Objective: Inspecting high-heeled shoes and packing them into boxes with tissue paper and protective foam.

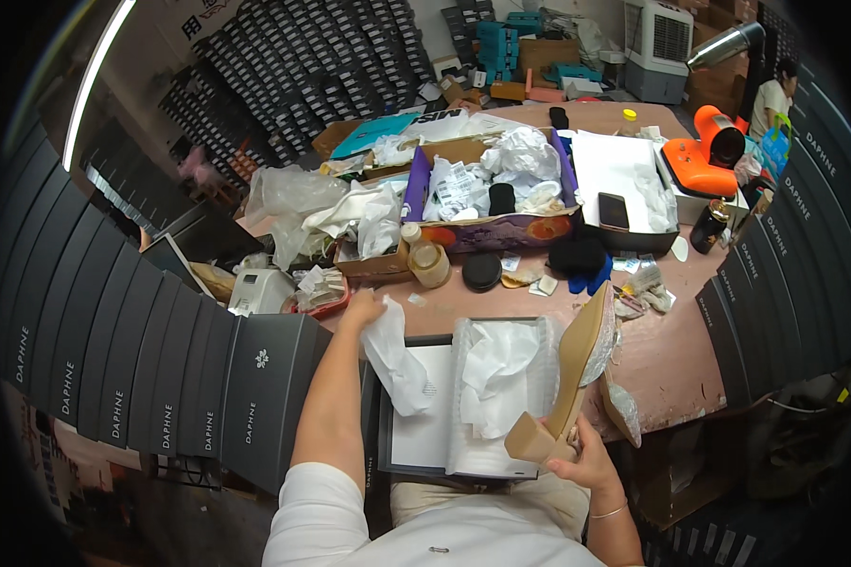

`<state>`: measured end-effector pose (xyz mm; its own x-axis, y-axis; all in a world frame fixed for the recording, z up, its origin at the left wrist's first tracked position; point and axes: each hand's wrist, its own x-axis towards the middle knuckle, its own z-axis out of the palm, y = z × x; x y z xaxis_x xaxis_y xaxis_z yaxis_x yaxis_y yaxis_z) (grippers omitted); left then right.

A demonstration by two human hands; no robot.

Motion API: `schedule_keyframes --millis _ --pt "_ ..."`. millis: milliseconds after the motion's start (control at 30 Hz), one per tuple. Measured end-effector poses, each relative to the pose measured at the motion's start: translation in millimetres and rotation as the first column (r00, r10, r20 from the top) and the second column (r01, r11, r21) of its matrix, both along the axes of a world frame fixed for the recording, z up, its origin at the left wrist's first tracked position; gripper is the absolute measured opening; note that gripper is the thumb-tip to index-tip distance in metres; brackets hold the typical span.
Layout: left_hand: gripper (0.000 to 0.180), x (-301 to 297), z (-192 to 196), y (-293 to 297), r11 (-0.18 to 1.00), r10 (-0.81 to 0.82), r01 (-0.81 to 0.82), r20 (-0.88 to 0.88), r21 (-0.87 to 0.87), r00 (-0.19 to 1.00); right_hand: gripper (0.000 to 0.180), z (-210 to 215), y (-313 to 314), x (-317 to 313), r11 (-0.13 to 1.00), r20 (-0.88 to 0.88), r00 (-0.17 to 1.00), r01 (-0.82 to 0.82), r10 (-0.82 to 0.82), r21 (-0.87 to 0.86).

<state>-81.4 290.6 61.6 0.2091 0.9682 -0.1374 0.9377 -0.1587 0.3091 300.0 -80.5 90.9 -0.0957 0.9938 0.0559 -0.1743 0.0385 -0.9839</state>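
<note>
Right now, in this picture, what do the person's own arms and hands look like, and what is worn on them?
Both forearms are bare. The left hand has no glove, and I see no ring or band on it. The left upper arm ends in a short white sleeve. The right hand is also bare, with a thin bracelet around the wrist. No watch is visible on either wrist.

Tan block-heeled shoe (577, 364) upright, sole outward, over open box (425, 435); crumpled white tissue paper (394, 354) draped at its left edge.
</note>
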Motion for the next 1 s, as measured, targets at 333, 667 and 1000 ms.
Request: schedule_keyframes --millis 333,667,1000 --pt "0.015 141.8 87.1 -231.6 0.598 -0.692 0.409 0.186 0.689 0.698 0.099 37.3 -36.9 17.9 0.884 -0.470 0.800 -0.460 0.373 -0.081" --pt "0.026 98.2 44.3 -320.6 0.827 -0.245 0.047 0.283 0.560 0.927 0.095 0.6 -42.5 -37.8 0.776 -0.257 0.850 -0.525 0.459 -0.350" --pt "0.031 123.6 77.7 -264.9 0.925 -0.369 0.180 0.677 0.335 0.637 0.098 36.3 -21.0 -31.3 0.751 -0.063 0.787 -0.606 0.613 -0.264"
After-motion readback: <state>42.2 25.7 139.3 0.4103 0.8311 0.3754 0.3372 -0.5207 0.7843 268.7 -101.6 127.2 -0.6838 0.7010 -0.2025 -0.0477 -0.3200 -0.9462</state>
